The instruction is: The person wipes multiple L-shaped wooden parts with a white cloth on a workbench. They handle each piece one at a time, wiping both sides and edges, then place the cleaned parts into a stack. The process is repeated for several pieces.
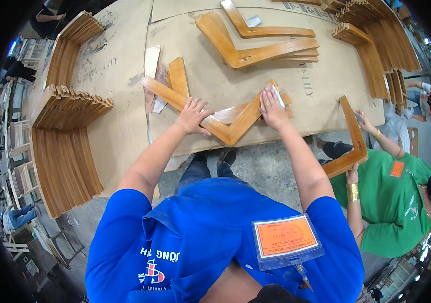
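Bent wooden piece [231, 134] clamped in left hand [193, 116], ten o'clock from its corner, right hand [274, 109] at two, pressing white cloth [278, 95], grip unclear

Co-worker [397, 202] in green at my four o'clock, translucent plastic [396, 130] at my three, pale slatted frames [21, 135] at my nine, blue-clad person [19, 218] at my eight, grey floor [271, 166] at my five

From the head of the wearer [215, 222], a fisheye view looks steeply down and forward over the desk [124, 121], close above its near side, wide enough to take in the floor [258, 169] along the desk's near edge.
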Tool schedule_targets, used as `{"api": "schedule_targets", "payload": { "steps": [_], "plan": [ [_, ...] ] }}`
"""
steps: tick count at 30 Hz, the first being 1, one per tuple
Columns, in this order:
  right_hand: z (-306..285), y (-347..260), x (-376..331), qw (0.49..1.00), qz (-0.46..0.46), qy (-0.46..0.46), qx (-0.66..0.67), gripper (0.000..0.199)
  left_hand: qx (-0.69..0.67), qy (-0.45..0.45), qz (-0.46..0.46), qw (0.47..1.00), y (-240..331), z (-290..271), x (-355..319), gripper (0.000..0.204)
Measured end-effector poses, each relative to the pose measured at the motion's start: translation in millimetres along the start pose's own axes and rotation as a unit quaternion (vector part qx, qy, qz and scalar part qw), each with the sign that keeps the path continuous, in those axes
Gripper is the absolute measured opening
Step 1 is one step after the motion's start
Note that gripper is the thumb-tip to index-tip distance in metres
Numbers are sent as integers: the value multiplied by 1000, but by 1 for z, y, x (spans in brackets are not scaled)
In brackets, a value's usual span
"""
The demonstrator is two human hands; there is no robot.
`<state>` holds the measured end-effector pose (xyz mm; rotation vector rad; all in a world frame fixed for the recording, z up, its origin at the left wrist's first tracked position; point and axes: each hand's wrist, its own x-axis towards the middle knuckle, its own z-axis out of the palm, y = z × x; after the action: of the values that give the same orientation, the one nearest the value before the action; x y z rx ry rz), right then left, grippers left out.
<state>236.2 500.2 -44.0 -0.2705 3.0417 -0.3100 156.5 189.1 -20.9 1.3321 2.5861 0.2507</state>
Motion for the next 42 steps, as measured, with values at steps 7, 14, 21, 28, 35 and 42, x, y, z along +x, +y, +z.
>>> {"api": "schedule_targets", "payload": {
  "steps": [7,14,21,28,35,42],
  "plan": [
    [-14,-64,-42,946,-179,-257,90,54,-16,-5,-15,1000,3,-3,2,87],
    [-13,11,23,996,82,41,5,62,1,-21,-17,1000,4,-3,1,87],
    [10,-19,-22,992,-76,-93,25,65,2,-23,-24,999,4,-4,1,86],
    [-1,35,32,991,77,25,-105,65,7,-35,-32,999,4,-2,0,88],
    [19,-12,-30,972,-234,13,-28,58,12,-32,-29,999,3,-1,1,86],
    [1,52,11,997,6,-36,-73,61,9,-32,-32,999,4,0,-1,85]
  ]
}}
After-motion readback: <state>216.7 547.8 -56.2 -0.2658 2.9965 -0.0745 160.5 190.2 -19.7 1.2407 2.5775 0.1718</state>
